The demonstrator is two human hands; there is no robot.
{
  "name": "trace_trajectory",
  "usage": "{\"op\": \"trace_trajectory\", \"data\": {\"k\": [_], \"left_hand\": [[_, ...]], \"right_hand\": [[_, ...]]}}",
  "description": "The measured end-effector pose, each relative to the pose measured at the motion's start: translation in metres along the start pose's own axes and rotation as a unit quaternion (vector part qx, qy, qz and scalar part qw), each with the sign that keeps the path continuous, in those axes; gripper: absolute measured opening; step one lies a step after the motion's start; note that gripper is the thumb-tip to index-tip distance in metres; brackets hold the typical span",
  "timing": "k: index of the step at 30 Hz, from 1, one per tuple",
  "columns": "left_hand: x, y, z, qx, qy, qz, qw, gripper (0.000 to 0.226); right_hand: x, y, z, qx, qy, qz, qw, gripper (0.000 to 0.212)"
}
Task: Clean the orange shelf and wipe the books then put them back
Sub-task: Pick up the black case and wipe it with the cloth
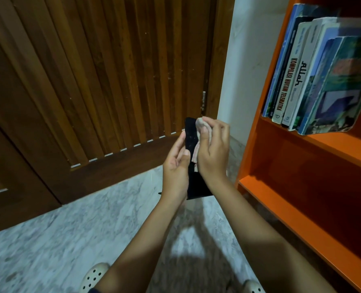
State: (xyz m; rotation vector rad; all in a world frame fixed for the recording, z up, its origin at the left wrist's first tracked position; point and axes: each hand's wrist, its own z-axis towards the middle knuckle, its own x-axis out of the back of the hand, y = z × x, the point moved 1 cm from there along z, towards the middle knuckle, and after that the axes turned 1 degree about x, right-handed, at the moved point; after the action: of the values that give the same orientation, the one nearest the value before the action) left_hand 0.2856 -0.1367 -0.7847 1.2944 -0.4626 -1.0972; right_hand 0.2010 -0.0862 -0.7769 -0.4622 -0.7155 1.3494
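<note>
A thin black book (191, 136) stands upright in front of me, held edge-on by my left hand (176, 166). My right hand (213, 149) presses a pale pinkish cloth (200, 132) against the book's right side near its top. The orange shelf (281, 144) stands at the right. Several books (314, 77) lean together on its upper board, tilted to the left. The lower compartment (312, 176) of the shelf holds nothing that I can see.
A brown slatted wooden door (103, 81) fills the left and centre. A white wall strip (245, 60) separates it from the shelf. The floor (69, 240) is grey marble. My feet in pale perforated clogs (94, 275) show at the bottom edge.
</note>
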Motion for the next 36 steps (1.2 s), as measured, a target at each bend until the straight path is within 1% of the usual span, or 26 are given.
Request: {"op": "trace_trajectory", "data": {"k": [3, 6, 13, 16, 19, 20, 21, 23, 24, 25, 26, 28, 30, 32, 33, 34, 36], "left_hand": [[0.003, 0.001, 0.000, 0.020, -0.005, -0.012, 1.000, 0.039], [0.005, 0.004, -0.001, 0.031, -0.009, -0.017, 0.999, 0.044], [0.008, 0.008, 0.006, 0.041, 0.006, -0.031, 0.999, 0.040], [0.011, 0.006, 0.010, 0.047, 0.031, -0.036, 0.998, 0.043], [0.014, -0.001, 0.010, 0.056, 0.061, -0.067, 0.994, 0.043], [0.015, -0.002, 0.010, 0.056, 0.067, -0.077, 0.993, 0.042], [0.015, -0.002, 0.009, 0.057, 0.072, -0.083, 0.992, 0.042], [0.014, -0.001, 0.007, 0.055, 0.084, -0.092, 0.991, 0.041], [0.013, 0.000, 0.006, 0.055, 0.085, -0.096, 0.990, 0.041], [0.011, -0.001, 0.005, 0.053, 0.082, -0.096, 0.991, 0.040], [0.009, -0.002, 0.005, 0.048, 0.076, -0.091, 0.992, 0.039], [0.006, -0.005, 0.004, 0.039, 0.065, -0.070, 0.995, 0.039], [0.007, -0.007, 0.005, 0.051, 0.078, -0.063, 0.994, 0.041], [0.013, -0.010, 0.007, 0.064, 0.091, -0.083, 0.990, 0.044], [0.017, -0.011, 0.008, 0.062, 0.091, -0.094, 0.989, 0.044], [0.020, -0.011, 0.008, 0.059, 0.094, -0.098, 0.989, 0.044], [0.022, -0.009, 0.008, 0.056, 0.109, -0.094, 0.988, 0.043]], "right_hand": [[-0.002, 0.004, -0.006, 0.010, -0.029, 0.035, 0.999, 0.031], [0.000, 0.008, -0.007, 0.019, -0.051, 0.058, 0.997, 0.028], [0.000, 0.007, -0.006, 0.084, -0.112, 0.096, 0.985, 0.026], [-0.002, 0.002, -0.009, 0.124, -0.138, 0.078, 0.979, 0.027], [-0.003, 0.001, -0.011, 0.162, -0.118, 0.047, 0.979, 0.027], [-0.003, 0.005, -0.012, 0.153, -0.097, 0.035, 0.983, 0.027], [-0.002, 0.010, -0.012, 0.116, -0.070, 0.027, 0.990, 0.027], [0.001, 0.020, -0.012, -0.024, -0.015, 0.024, 0.999, 0.027], [0.002, 0.025, -0.013, -0.092, 0.006, 0.027, 0.995, 0.027], [0.002, 0.027, -0.016, -0.136, 0.021, 0.028, 0.990, 0.028], [0.000, 0.027, -0.019, -0.147, 0.028, 0.026, 0.988, 0.028], [-0.005, 0.018, -0.027, -0.111, 0.014, 0.029, 0.993, 0.028], [-0.009, 0.003, -0.038, -0.024, -0.025, 0.042, 0.999, 0.029], [-0.009, 0.000, -0.044, 0.068, -0.052, 0.026, 0.996, 0.030], [-0.007, 0.005, -0.044, 0.089, -0.053, 0.017, 0.995, 0.029], [-0.004, 0.013, -0.043, 0.071, -0.048, 0.014, 0.996, 0.029], [0.005, 0.032, -0.040, -0.049, -0.021, 0.015, 0.998, 0.028]]}}
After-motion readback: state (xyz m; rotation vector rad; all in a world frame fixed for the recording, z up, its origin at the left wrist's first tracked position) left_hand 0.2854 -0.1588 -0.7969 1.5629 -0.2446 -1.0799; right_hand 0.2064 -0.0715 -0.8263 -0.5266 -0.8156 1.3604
